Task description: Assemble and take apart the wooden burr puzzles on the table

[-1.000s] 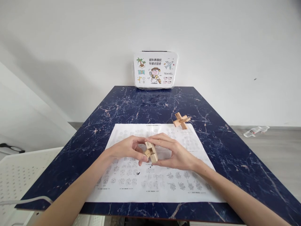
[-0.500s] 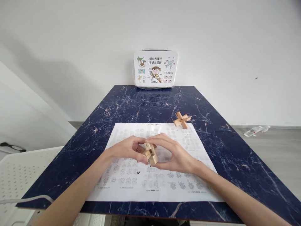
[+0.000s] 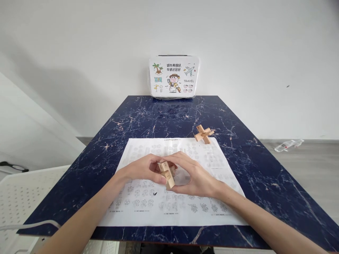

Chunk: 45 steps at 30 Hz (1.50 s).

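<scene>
Both hands hold a wooden interlocking puzzle (image 3: 168,175) made of pale notched blocks, raised over a printed sheet. My left hand (image 3: 147,168) grips it from the left, its thumb pressed on the near block and the other fingers behind. My right hand (image 3: 194,174) has its fingertips at the top and its thumb at the bottom edge. Small marks show on the blocks' end faces. Fingers partly hide the puzzle's far side. Another wooden puzzle (image 3: 203,134), cross-shaped, rests on the sheet's upper right corner and the table.
The white sheet (image 3: 148,218) with rows of line drawings lies on a dark blue marbled table (image 3: 111,130). A white cartoon-printed case (image 3: 173,76) stands at the far edge against the wall. At left is a white perforated surface (image 3: 16,197); a plastic bottle (image 3: 284,145) lies at right.
The puzzle in my hands has turned, so that different block faces show and the gap at its middle is no longer visible. My fingers have shifted slightly around it.
</scene>
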Each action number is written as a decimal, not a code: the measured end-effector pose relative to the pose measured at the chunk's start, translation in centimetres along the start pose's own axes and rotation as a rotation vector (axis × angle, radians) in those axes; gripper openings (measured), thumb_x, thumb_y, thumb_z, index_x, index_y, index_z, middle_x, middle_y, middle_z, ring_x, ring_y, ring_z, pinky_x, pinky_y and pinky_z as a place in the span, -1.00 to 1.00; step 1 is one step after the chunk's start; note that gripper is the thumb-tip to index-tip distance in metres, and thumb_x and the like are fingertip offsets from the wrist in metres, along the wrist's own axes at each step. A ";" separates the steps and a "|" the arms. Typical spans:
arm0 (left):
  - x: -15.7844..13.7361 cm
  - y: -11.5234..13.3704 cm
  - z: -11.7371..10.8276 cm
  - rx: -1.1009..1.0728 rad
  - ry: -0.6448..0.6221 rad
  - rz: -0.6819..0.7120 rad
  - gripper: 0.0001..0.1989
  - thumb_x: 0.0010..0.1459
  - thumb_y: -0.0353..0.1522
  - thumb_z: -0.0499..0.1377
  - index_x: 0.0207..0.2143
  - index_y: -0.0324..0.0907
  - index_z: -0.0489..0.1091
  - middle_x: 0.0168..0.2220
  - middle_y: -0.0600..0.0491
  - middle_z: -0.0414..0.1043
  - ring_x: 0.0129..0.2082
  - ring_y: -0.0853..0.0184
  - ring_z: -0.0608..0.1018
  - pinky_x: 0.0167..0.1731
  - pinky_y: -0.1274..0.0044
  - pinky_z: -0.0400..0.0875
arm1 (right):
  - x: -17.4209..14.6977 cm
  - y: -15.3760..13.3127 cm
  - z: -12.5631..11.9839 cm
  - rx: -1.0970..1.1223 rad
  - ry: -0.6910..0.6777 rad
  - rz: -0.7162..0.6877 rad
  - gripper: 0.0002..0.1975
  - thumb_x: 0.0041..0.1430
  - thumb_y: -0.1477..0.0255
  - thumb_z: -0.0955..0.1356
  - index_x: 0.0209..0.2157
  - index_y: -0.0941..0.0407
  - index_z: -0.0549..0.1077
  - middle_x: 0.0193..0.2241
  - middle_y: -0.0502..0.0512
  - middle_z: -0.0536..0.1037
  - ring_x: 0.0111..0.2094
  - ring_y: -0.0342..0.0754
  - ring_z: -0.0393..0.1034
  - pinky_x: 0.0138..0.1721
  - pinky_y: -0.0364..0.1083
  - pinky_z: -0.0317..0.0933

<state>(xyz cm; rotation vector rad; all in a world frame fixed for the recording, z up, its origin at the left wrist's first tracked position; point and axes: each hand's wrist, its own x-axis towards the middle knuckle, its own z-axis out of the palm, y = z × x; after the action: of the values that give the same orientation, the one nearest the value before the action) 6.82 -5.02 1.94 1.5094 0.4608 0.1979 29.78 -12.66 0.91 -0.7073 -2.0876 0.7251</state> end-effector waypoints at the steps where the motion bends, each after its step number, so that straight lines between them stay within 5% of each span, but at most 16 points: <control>1: 0.0 0.0 0.0 0.002 -0.002 0.004 -0.57 0.05 -0.21 0.48 -0.03 -0.12 0.58 -0.22 0.02 0.58 -0.22 0.25 0.59 -0.15 0.43 0.48 | 0.1 -0.1 0.0 0.003 0.011 0.005 -0.21 0.18 0.42 0.54 0.36 -0.16 0.24 0.15 0.11 0.51 0.12 0.13 0.41 0.12 0.18 0.39; 11: 0.0 -0.1 0.0 -0.021 -0.011 0.100 -0.39 -0.05 -0.25 0.53 0.08 -0.08 0.55 0.01 -0.08 0.61 0.03 0.05 0.62 0.06 0.26 0.49 | 0.1 0.1 0.1 -0.003 0.055 -0.061 -0.26 0.13 0.23 0.59 0.30 -0.16 0.34 0.16 0.06 0.56 0.17 0.18 0.38 0.18 0.23 0.31; 19: 0.2 -0.7 -0.2 -0.070 0.017 0.085 -0.40 -0.07 -0.23 0.55 0.05 -0.10 0.56 -0.16 -0.02 0.63 -0.16 0.18 0.64 -0.07 0.37 0.50 | 0.2 -0.2 0.1 -0.027 0.089 -0.065 -0.27 0.13 0.23 0.59 0.29 -0.17 0.35 0.14 0.06 0.57 0.16 0.18 0.36 0.18 0.23 0.30; 24: 0.1 -0.8 -0.7 -0.111 0.011 0.135 -0.34 -0.04 -0.17 0.53 0.12 -0.11 0.53 -0.03 -0.10 0.62 0.00 0.06 0.62 0.01 0.30 0.47 | -0.1 -0.1 0.2 -0.016 0.103 0.026 -0.05 0.11 0.20 0.59 0.41 -0.20 0.13 0.25 0.14 0.43 0.24 0.21 0.30 0.20 0.26 0.31; 27: -0.2 -0.6 -1.3 -0.156 0.145 0.173 -0.30 -0.02 -0.11 0.52 0.17 -0.04 0.51 0.03 -0.09 0.59 -0.02 0.11 0.62 -0.02 0.35 0.47 | -0.2 0.5 0.1 -0.023 0.171 0.077 0.04 0.11 0.19 0.59 0.46 -0.17 -0.02 0.37 0.20 0.25 0.32 0.23 0.22 0.28 0.30 0.25; 32: -0.3 -0.5 -1.8 -0.286 0.433 0.273 -0.40 0.04 -0.03 0.47 0.09 -0.05 0.57 0.13 -0.09 0.51 0.06 0.16 0.53 -0.03 0.47 0.44 | -0.1 1.7 0.0 -0.125 0.223 0.165 -0.29 0.23 0.22 0.52 0.32 -0.10 0.22 0.22 0.20 0.37 0.23 0.19 0.32 0.24 0.29 0.30; 39: 0.4 -0.9 -1.2 -0.436 0.435 0.321 -0.45 0.19 0.00 0.35 0.05 -0.21 0.59 0.03 -0.15 0.54 -0.26 0.30 0.48 -0.18 0.43 0.45 | -0.4 2.4 0.6 -0.326 0.042 0.187 -0.23 0.09 0.12 0.56 0.26 0.02 0.31 0.14 0.27 0.42 0.18 0.30 0.28 0.17 0.33 0.32; 45: 0.5 -0.9 -1.1 -0.452 0.450 0.304 -0.42 0.16 0.02 0.38 0.04 -0.21 0.59 0.04 -0.13 0.56 -0.22 0.28 0.53 -0.10 0.41 0.47 | -0.1 2.8 0.5 -0.161 0.142 0.294 -0.45 0.09 0.21 0.57 0.09 0.00 0.46 0.02 0.20 0.51 0.05 0.21 0.40 0.11 0.27 0.35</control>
<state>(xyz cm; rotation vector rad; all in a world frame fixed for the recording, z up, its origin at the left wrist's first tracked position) 6.69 -3.86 0.95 1.0759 0.4983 0.8363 30.05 -10.96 -1.39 -1.1391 -1.9475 0.6476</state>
